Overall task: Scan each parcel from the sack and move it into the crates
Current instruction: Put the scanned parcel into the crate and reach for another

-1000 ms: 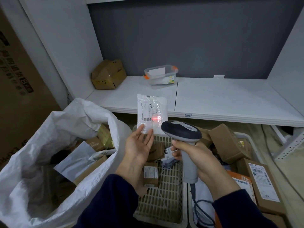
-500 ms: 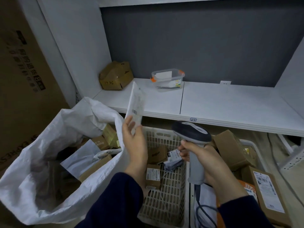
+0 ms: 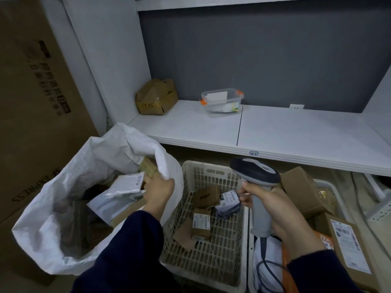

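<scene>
Our left hand (image 3: pixel 157 187) has dropped into the sack (image 3: pixel 42 218), fingers pinching the white parcel (image 3: pixel 128 182); right of the sack, our right hand (image 3: pixel 281 210) grips the scanner (image 3: pixel 254 170).

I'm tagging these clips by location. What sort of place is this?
Most likely a courier parcel-sorting room. A white woven sack holds parcels, the right hand grips a corded barcode scanner, and plastic crates hold boxes with shipping labels.
</scene>
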